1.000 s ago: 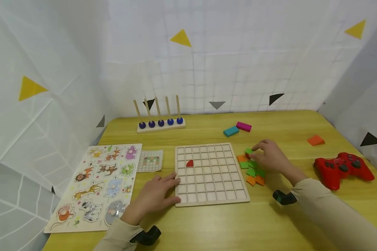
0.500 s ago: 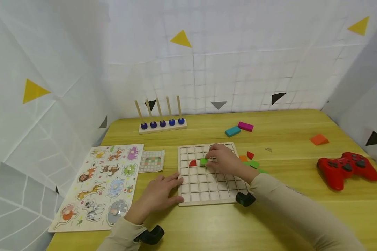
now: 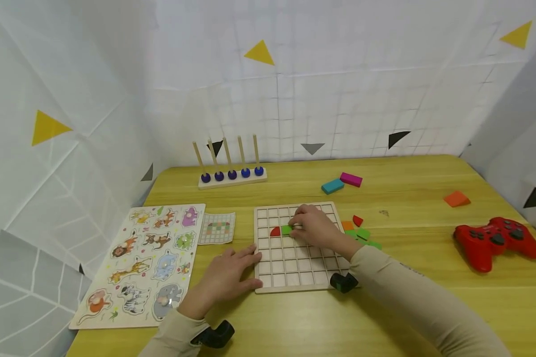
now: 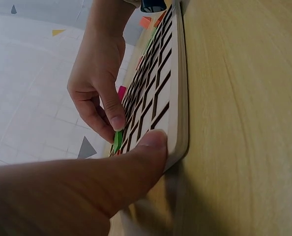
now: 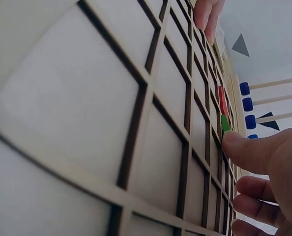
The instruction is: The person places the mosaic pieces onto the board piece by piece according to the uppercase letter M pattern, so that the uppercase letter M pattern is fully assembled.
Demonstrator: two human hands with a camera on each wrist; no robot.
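A wooden grid board (image 3: 295,289) lies flat on the table. My right hand (image 3: 316,228) is over its upper middle, pinching a green square tile (image 3: 286,230) by its right side between thumb and fingers. That tile sits at a cell directly right of a red quarter-round tile (image 3: 275,231). In the left wrist view the green tile (image 4: 117,141) stands slightly tilted under the fingertips. My left hand (image 3: 230,272) rests at the board's left edge with fingers extended, its thumb (image 4: 153,140) touching the frame.
Loose green tiles (image 3: 363,233), an orange tile (image 3: 347,225) and a red tile (image 3: 358,220) lie right of the board. A pattern card (image 3: 217,228) and animal puzzle (image 3: 138,267) are left. Behind stands a peg rack (image 3: 232,179); far right, a red game controller (image 3: 496,240).
My right hand went from the tile pile to the board carrying the green tile, then shifted slightly left until the tile came beside the red one. My left hand stayed at the board's edge.
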